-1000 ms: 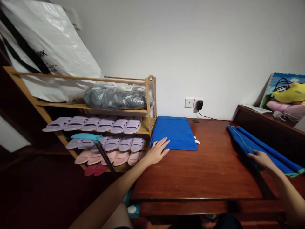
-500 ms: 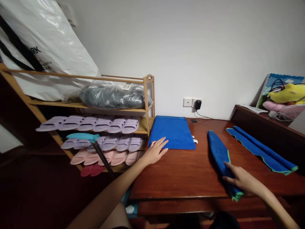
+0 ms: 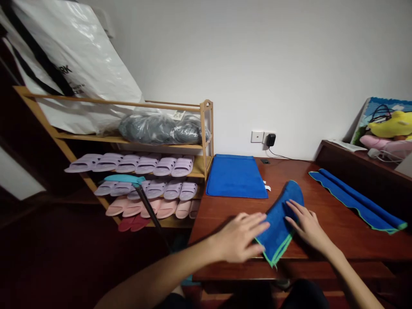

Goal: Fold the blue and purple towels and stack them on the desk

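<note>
A folded blue cloth with green edging (image 3: 278, 219) lies near the front edge of the wooden desk (image 3: 225, 231), its green-trimmed end pointing toward me. My left hand (image 3: 240, 236) is at its left side, fingers stretched out and slightly blurred, the fingertips at the cloth's edge. On the cloth's right side rests my right hand (image 3: 307, 225), fingers spread and thumb apart. Behind them, a flat blue fabric rectangle (image 3: 236, 176) with white tags lies against the shoe rack. Another blue cloth with green trim (image 3: 357, 199), long and partly rolled, lies at the right.
The wooden shoe rack (image 3: 206, 137) at left carries lilac slippers (image 3: 149, 165), pink slippers (image 3: 144, 207) and a large white bag (image 3: 96, 64). A turquoise-topped pole (image 3: 125, 179) leans before it. A black charger (image 3: 271, 139) is plugged into the wall. Plush toys (image 3: 391, 124) sit on the raised ledge.
My left hand has left the flat blue fabric and come right to the cloth's edge. My right hand has moved left with the cloth, which now lies turned and spread wider.
</note>
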